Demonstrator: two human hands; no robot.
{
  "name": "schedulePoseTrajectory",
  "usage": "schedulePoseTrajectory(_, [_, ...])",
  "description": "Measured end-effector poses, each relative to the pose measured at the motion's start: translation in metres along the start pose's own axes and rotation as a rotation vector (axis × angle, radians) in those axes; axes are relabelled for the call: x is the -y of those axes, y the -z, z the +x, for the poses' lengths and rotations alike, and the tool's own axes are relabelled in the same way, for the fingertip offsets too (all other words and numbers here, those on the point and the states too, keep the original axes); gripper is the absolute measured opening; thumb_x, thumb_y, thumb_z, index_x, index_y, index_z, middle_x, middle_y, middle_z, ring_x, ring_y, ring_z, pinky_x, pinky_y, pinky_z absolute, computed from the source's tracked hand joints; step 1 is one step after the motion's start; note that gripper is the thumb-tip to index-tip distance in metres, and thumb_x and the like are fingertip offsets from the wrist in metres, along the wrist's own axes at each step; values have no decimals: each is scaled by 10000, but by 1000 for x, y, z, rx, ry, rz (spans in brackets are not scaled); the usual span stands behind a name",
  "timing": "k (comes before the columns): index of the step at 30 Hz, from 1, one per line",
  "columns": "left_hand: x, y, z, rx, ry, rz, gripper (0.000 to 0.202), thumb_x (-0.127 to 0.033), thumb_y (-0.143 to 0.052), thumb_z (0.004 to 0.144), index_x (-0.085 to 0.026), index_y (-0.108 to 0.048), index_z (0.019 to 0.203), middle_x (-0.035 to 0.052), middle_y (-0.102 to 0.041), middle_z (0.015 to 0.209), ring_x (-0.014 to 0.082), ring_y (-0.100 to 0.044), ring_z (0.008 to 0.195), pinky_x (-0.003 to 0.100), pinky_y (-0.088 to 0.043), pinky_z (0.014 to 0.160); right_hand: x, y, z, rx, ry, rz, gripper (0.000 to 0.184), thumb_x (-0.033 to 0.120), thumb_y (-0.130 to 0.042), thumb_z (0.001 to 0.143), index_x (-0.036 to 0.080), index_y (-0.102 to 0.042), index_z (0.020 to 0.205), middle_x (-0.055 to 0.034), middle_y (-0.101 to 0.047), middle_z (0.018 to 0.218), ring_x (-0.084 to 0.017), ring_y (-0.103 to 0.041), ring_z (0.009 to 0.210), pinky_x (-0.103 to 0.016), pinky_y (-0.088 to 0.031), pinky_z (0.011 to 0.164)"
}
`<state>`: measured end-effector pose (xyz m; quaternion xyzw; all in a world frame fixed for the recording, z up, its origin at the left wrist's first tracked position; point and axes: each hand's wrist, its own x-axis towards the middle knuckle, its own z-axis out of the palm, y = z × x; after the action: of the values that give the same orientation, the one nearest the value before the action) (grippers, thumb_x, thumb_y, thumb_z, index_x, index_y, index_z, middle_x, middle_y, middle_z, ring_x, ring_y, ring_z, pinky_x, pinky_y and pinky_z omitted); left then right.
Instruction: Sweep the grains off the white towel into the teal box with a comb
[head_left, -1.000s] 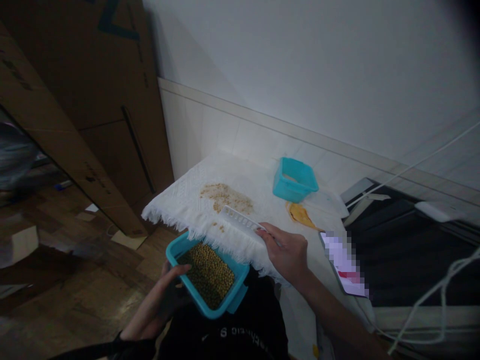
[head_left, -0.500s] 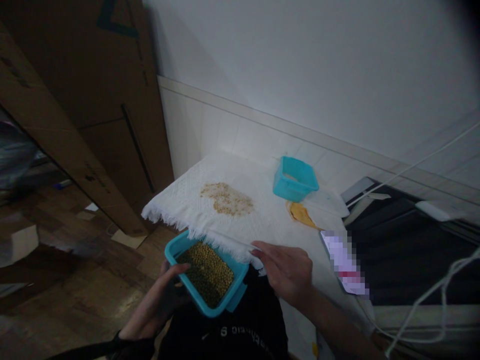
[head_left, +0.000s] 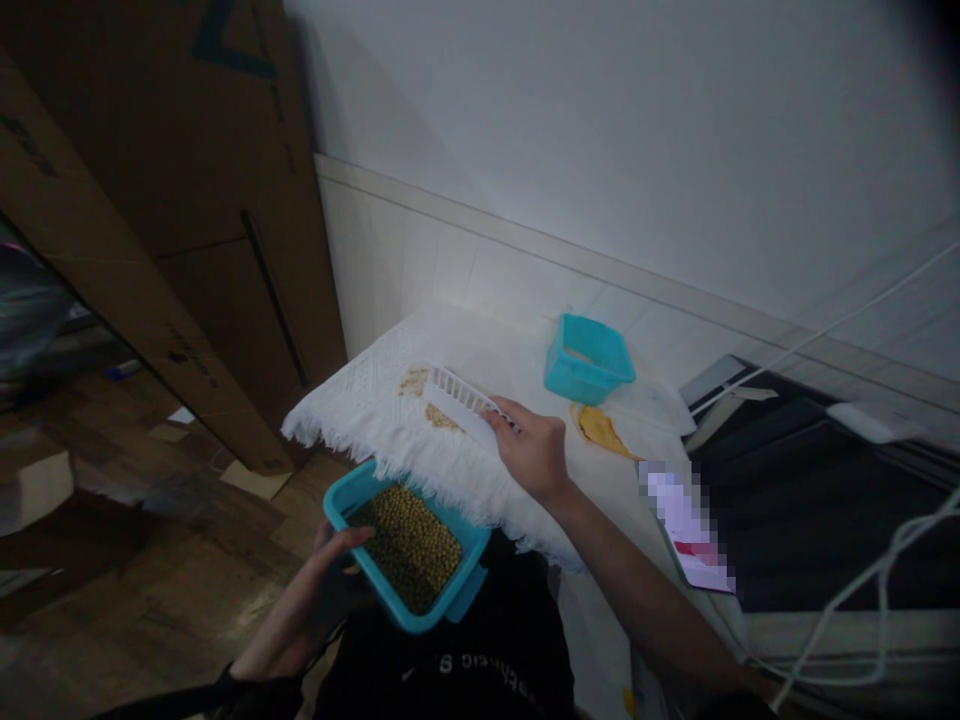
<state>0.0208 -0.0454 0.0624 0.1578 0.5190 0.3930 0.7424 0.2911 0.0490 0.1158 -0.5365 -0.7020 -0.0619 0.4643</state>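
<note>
My left hand (head_left: pixel 330 575) grips the left rim of a blue plastic tub (head_left: pixel 441 622), thumb inside the wall. Soybeans (head_left: pixel 420 540) cover the bottom of this tub, which is held against my lap below the table edge. My right hand (head_left: pixel 529 450) is closed on a white slotted plastic piece (head_left: pixel 463 405), flat and long like a wide comb; its exact kind I cannot make out. The piece lies over a patch of scattered beans (head_left: pixel 414 380) on the white cloth (head_left: pixel 360 405), hiding part of them.
A second blue container (head_left: pixel 589 358) stands at the back, near the wall. Beside it lies a crumpled yellow cloth-like item (head_left: pixel 601 428). A blurred-out phone-like object (head_left: pixel 688 530) and white cables (head_left: pixel 885 600) are at the right. A tall cardboard box (head_left: pixel 247 240) rises on the left.
My right hand has moved from the fringed table edge up and left over the scattered beans, with the white slotted piece in it. The left hand and tub stay almost in place.
</note>
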Motion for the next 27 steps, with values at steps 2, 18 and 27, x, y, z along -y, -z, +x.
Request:
schedulePoseTrajectory(2, [-2,0,-1,-5,-11,2,556,-316,-841,795,-302,-583,1288,59,-772,1238,272,-787,943,425,-637,839,3,-6,5,16,12,6,161,197,-722,914,233,-867,974,-44,-854,847,-203,-784,608,-250,-593,581])
schedulePoseTrajectory(18, [-5,12,7,-1,-35,-13,516,-343,-818,821,-332,-557,1265,41,-723,1296,268,-759,1013,406,-616,818,17,-15,9,63,47,43,171,192,-712,927,213,-866,998,-55,-857,871,-201,-792,643,-253,-615,622])
schedulePoseTrajectory(27, [-7,16,6,-3,-43,-17,511,-353,-836,815,-299,-549,1233,72,-726,1264,290,-759,1051,437,-624,870,19,-15,7,66,50,13,168,217,-712,932,233,-865,999,-47,-859,891,-193,-786,630,-253,-620,608])
